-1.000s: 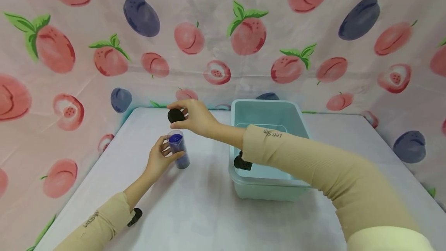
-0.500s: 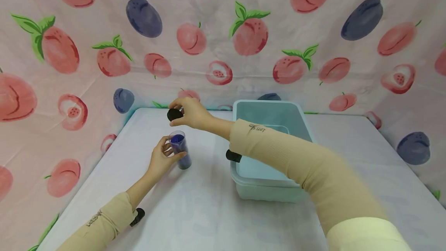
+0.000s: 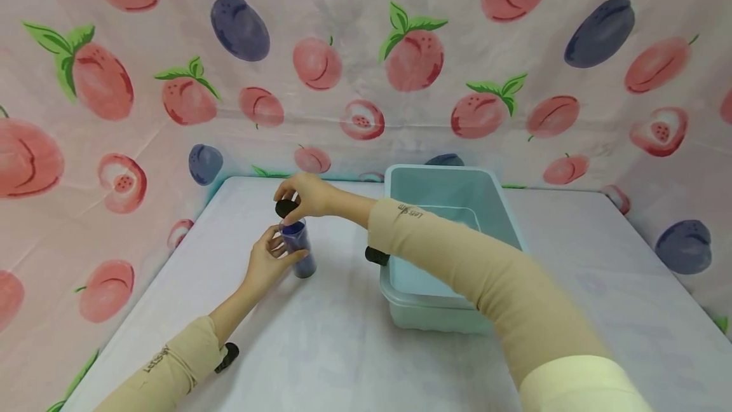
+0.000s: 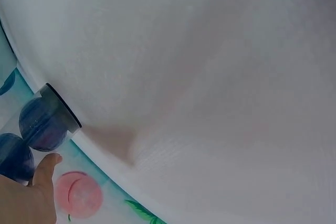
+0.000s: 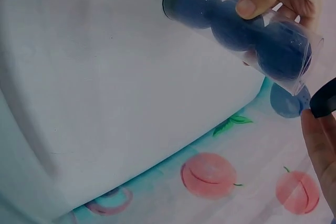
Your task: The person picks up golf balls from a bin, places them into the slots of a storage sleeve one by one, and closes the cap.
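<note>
A clear tube (image 3: 299,253) with a dark base stands near upright on the white table. Three blue balls (image 5: 236,24) are stacked inside it, as the right wrist view shows. My left hand (image 3: 265,262) grips the tube's side, thumb in front and fingers behind. Just above the tube's open top, my right hand (image 3: 309,196) pinches a round black lid (image 3: 286,208) between thumb and fingers. In the right wrist view a small gap shows between the lid and the tube's rim. Part of the rim is hidden behind the right thumb in the head view.
A pale blue-green plastic bin (image 3: 437,316) stands right of the tube, partly beneath my right forearm. Behind the white table (image 3: 343,348) hangs a fruit-print cloth (image 3: 366,68). Black wrist-camera pieces (image 3: 227,357) stick out at both sleeves.
My right hand has come down with the black lid, closer to the tube's top, and the right forearm has shifted left. The left hand stays on the tube.
</note>
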{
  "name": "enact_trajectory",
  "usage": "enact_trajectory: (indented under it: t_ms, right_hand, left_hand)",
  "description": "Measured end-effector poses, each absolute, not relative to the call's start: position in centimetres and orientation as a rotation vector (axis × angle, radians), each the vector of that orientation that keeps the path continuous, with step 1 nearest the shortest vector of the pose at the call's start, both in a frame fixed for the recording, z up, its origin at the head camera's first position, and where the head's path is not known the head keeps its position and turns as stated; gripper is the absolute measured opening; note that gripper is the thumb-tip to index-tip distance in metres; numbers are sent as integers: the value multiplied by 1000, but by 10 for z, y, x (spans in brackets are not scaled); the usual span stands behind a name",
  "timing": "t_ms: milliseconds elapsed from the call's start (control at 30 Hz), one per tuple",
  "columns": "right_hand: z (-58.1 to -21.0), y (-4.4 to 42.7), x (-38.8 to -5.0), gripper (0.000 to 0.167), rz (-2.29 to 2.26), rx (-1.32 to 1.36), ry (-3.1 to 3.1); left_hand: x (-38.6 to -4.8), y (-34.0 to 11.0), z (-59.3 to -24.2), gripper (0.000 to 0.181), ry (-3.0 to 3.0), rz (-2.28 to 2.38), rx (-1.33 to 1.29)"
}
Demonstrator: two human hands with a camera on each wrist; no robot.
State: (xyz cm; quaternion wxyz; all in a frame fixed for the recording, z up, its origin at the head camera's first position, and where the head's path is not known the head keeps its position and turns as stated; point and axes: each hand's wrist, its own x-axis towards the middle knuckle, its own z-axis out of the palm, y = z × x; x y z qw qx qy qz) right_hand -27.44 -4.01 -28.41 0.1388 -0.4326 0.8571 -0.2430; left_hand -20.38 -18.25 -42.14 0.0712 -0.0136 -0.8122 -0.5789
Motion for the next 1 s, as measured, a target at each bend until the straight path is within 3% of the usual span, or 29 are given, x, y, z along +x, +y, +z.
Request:
enact_trajectory:
  t_ms: [167, 400, 1000]
  right_hand:
    - [-287, -44, -274, 49, -596, -1267, 2460]
    - [-288, -46, -272, 44, -394, -1383, 2511]
    - [-287, -58, -265, 37, -74, -1424, 2546]
  left_hand:
    - [-203, -183, -422, 64, -2411, -1750, -84]
    - [-202, -182, -423, 53, -2420, -1698, -89]
    - [-203, -184, -425, 46, -2413, -1677, -113]
